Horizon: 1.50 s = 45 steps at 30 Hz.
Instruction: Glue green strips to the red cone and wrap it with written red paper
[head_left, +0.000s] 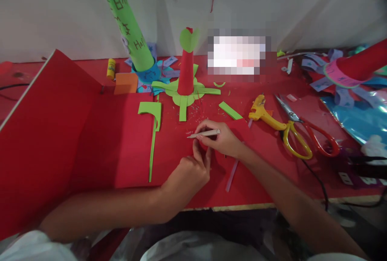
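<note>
My right hand (222, 138) pinches a pale, white-looking pen (208, 133), its tip pointing left at the red paper (172, 152). Small light lettering (189, 132), which seems to read "happy", sits just above the pen's tip. Right below, my left hand (192, 166) rests on the red surface with finger and thumb apart; its other fingers are curled under. Behind the hands stands a red paper cone (186, 73) on a green flower-shaped base (178, 99), topped by a green paper piece (189, 40). A cut green paper piece (152, 109) lies to the left.
At right lie a yellow glue gun (266, 115) and large scissors (298, 126). A glue stick (111, 69) and a tall green paper tube (130, 27) stand at the back left. A large red sheet (45, 120) rises at left. A clear glue strip (231, 175) lies near the front edge.
</note>
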Tool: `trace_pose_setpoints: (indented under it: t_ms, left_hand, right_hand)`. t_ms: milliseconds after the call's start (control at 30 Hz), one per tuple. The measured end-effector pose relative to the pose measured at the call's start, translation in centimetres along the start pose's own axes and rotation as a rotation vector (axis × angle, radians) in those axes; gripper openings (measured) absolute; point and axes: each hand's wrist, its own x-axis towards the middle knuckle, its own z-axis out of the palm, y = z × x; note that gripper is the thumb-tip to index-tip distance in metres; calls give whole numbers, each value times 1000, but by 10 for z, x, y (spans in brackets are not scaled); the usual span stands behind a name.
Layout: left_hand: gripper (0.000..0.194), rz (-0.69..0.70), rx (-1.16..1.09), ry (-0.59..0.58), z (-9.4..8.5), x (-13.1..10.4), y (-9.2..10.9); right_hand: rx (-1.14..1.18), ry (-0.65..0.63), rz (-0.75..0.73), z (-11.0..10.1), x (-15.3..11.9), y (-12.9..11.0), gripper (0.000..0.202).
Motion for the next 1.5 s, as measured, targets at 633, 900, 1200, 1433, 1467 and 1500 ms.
trace_pose_setpoints:
  t_ms: [633,900,1200,1433,1467,1500]
  left_hand:
    - [60,20,-6,-37,-4,0,-2]
    - [61,23,16,-27,-2,-2,-1]
    - [61,19,10,-19,-2,-2,-2]
    - [62,29,2,-41,-5,-1,-1]
    - [62,26,3,-38,-5,-1,-2]
    - [62,26,6,-36,-4,-1,-2]
  right_hand:
    - [-6,20,-24,-1,0,4,4]
    - [-23,69,-51,-1,0,7,3]
    - [-48,58,-33,-1,0,4,4]
    - [-39,85,-26,0,0,7,2]
    - [-32,95,-27,0,0,7,3]
    - [-28,104,-27,0,0,7,3]
